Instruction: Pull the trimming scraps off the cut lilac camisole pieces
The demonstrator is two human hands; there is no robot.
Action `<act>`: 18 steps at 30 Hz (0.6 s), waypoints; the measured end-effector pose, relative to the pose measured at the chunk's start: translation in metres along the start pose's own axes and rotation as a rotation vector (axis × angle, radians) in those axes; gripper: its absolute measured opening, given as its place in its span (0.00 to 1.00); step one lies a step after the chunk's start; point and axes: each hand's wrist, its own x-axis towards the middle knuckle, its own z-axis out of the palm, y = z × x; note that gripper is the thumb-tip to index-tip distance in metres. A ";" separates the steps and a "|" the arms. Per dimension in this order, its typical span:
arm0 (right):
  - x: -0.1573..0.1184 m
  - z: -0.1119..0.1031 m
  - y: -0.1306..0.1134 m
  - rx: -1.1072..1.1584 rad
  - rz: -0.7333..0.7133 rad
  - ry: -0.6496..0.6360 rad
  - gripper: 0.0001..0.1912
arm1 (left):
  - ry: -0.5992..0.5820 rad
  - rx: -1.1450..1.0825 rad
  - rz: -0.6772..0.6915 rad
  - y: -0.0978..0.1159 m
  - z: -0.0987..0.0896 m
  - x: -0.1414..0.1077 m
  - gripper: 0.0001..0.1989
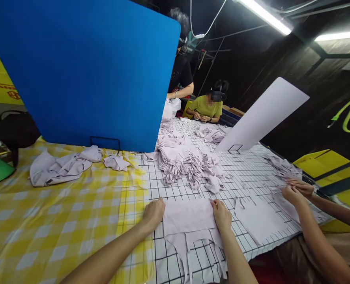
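A pale lilac strappy top (189, 217) lies spread on the white grid-patterned cloth, its straps and curved edges toward me. At its upper left corner, my left hand (154, 215) is closed on the fabric. Fingers of my right hand (222, 217) pinch the upper right corner. Between the two hands the far edge runs fairly straight. To the right of my right hand lies another pale top (260, 217), flat, with thin straps. Beyond my hands sits a large heap of the same lilac garments (183, 157).
A tall blue panel (98, 79) stands on the left over a yellow checked cloth (83, 221) with loose fabric (64, 167). A white panel (263, 114) rises at the right. A co-worker's hands (296, 191) handle fabric at right. Two other people are at the far end.
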 end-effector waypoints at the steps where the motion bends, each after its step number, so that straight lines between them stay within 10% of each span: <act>1: 0.001 -0.002 -0.002 -0.016 0.006 0.025 0.14 | 0.000 -0.001 0.006 -0.001 -0.002 -0.002 0.11; 11: 0.002 0.015 -0.096 -0.026 -0.332 0.090 0.14 | 0.103 -0.167 0.117 -0.051 -0.011 -0.055 0.18; 18: 0.067 0.000 -0.076 -0.146 -0.021 0.236 0.23 | 0.316 -0.337 0.122 -0.117 -0.015 -0.100 0.15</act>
